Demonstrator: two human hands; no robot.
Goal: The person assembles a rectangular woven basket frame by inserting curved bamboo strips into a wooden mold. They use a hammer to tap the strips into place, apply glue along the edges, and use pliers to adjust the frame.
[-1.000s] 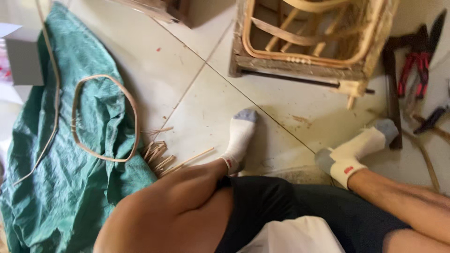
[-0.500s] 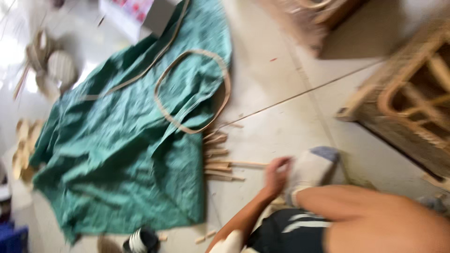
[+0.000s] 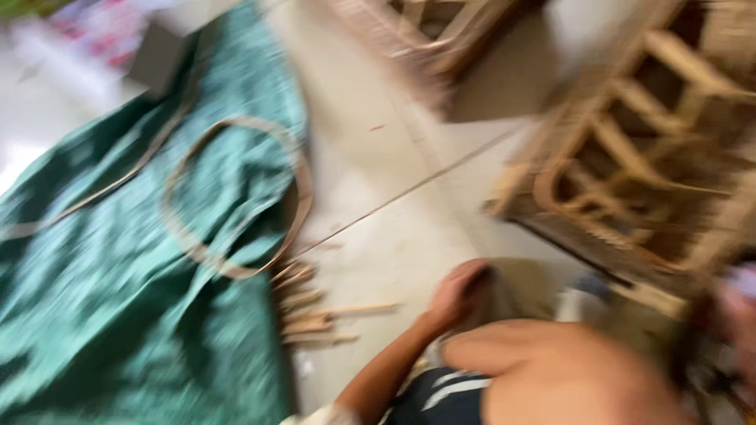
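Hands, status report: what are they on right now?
Left hand on the floor beside short wooden sticks. Right hand blurred, grip unclear. Green cloth alongside.

right hand (image 3: 736, 315) blurred, perhaps edge-cropped

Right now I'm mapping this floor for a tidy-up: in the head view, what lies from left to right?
Crumpled green cloth sheet → bent loop of tan cane strip → bundle of short pale wooden sticks → hand on the floor → woven tan rattan chair frame.
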